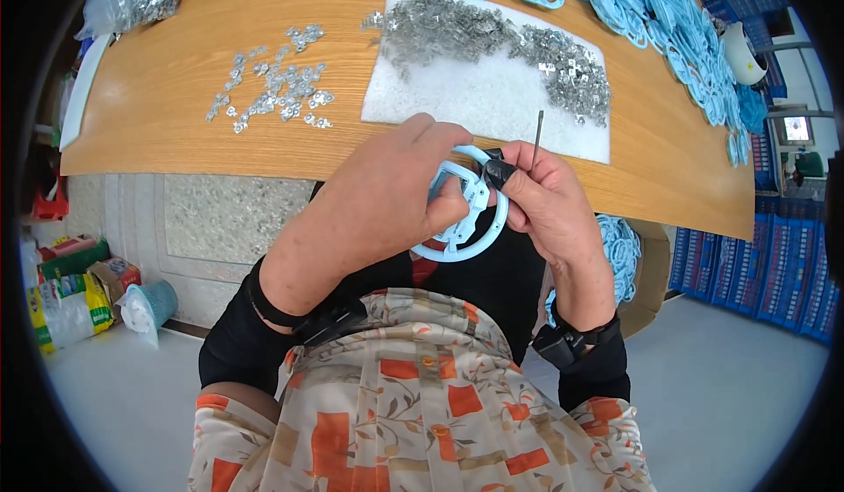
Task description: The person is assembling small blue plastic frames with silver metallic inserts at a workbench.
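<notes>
Mat (466,96) on the desk (325,0), beyond the held ring (476,195)
Clips (444,30) lie on and left of the mat, piled rings (633,17) behind and right, a ring-filled carton (653,272) below.

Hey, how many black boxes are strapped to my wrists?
2: one black box at the wrist of the left hand, another black box at the wrist of the right hand. Any more under the black sleeves would be hidden.
</notes>
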A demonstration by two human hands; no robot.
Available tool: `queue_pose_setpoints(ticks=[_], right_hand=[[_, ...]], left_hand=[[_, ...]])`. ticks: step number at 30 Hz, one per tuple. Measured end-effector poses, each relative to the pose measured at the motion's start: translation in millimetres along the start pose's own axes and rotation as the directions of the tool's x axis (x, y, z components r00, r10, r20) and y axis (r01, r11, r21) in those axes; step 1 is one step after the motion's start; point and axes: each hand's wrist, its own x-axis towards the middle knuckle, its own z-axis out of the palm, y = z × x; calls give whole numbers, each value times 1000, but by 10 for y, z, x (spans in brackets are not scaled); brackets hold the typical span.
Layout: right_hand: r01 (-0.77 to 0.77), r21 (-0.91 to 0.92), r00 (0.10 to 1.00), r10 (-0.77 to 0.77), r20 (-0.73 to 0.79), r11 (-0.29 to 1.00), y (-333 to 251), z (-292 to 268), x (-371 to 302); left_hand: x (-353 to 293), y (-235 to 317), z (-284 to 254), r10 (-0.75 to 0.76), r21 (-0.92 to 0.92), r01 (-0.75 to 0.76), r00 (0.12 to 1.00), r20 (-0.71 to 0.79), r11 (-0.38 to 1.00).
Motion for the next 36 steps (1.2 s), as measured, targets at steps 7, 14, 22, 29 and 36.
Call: queue_pose_setpoints(ticks=[7, 14, 22, 29, 36], right_hand=[[-33, 66, 998, 29, 50, 997, -19, -43, 67], [-36, 74, 999, 33, 38, 997, -77, 32, 61], [295, -157, 955, -296, 16, 943, 19, 125, 84], [237, -301, 971, -213, 111, 924, -92, 189, 144], [130, -248, 983, -92, 160, 960, -113, 266, 203]], left_hand=[[-1, -86, -80, 12, -170, -5, 999, 43, 985], [-23, -7, 28, -26, -37, 25, 999, -42, 999], [-16, -77, -50, -305, -871, 456, 869, 390, 183], [-72, -142, -16, -236, -822, 552, 825, 513, 142], [-212, -295, 13, -287, -801, 545, 831, 476, 248]])
